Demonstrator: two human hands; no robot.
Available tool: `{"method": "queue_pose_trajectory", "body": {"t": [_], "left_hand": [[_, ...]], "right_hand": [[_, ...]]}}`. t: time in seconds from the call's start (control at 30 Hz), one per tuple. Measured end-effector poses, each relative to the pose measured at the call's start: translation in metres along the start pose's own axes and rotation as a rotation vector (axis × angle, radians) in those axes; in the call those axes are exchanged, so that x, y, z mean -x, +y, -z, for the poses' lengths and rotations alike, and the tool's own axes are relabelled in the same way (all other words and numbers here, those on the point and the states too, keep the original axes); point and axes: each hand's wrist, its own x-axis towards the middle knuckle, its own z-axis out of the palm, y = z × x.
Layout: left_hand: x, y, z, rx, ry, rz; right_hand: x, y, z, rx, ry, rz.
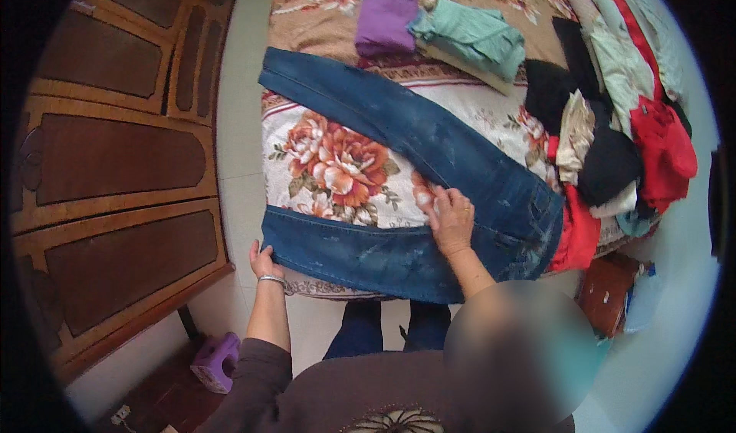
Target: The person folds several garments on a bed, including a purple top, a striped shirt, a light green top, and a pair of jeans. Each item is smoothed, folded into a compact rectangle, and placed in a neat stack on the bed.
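Note:
A pair of blue denim jeans (460, 140) lies spread flat across a flowered bed cover (339, 163), its waistband to the right and its two legs apart towards the left. My left hand (266, 260) is at the hem of the nearer leg, at the bed's edge; the thumb lies on the denim and the other fingers are partly hidden. My right hand (452, 217) rests on the jeans near the crotch, where the legs meet, its fingertips at the inner seam. Whether its fingers pinch the cloth cannot be told.
A folded purple cloth (386, 19) and a folded light green garment (477, 36) lie beyond the jeans. Black garments (606, 160), a beige one (575, 140) and red ones (664, 151) are heaped at the right. Wooden cabinets (121, 157) stand left; a purple stool-like object (217, 364) is below.

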Motion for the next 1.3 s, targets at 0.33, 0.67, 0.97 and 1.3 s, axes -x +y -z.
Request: {"method": "queue_pose_trajectory", "body": {"t": [0.33, 0.67, 0.97, 1.3], "left_hand": [[0.043, 0.049, -0.019, 0.16, -0.144, -0.231], [0.012, 0.041, -0.012, 0.096, -0.079, -0.176], [0.003, 0.033, -0.028, -0.038, 0.062, -0.069], [0.031, 0.057, -0.028, 0.056, -0.15, -0.299]], "right_hand": [[-0.036, 0.012, -0.021, 0.007, -0.23, -0.018], [0.039, 0.043, 0.01, 0.052, 0.033, -0.167], [-0.049, 0.116, 0.027, 0.265, 0.177, -0.225], [-0.029, 0.158, 0.059, 0.471, 0.089, -0.299]]}}
